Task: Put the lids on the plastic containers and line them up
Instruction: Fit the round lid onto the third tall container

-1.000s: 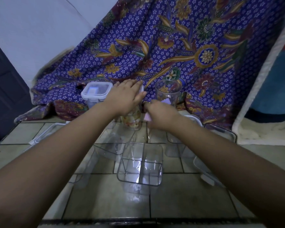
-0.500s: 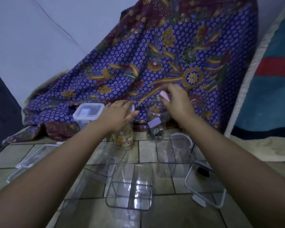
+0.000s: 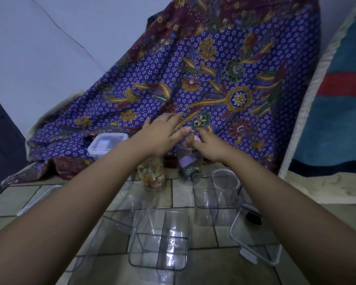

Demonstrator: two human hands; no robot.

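Observation:
My right hand [image 3: 210, 148] grips a small lid with a pink tab [image 3: 197, 138] at the mouth of a tall clear container [image 3: 188, 164] that bears a purple label. My left hand [image 3: 159, 134] hovers with fingers spread over a tall container holding colourful pieces [image 3: 152, 176], its fingertips reaching toward the labelled container's rim. A square container with its lid on [image 3: 107, 146] stands at the back left. Empty lidless clear containers stand in front [image 3: 158, 240] and at the right [image 3: 214, 195]; another lies tipped over [image 3: 119, 208].
A grey-rimmed rectangular lid [image 3: 255, 250] lies on the tiled floor at the right, a round lid [image 3: 227, 179] behind the right container, another lid [image 3: 39, 199] at the left. A blue patterned cloth [image 3: 214, 89] drapes behind; a rug [image 3: 337, 99] leans at the right.
My right hand came down with the pink-tabbed lid from above onto the labelled container's mouth. My left hand lifted off the colourful container's top and stretched toward the right.

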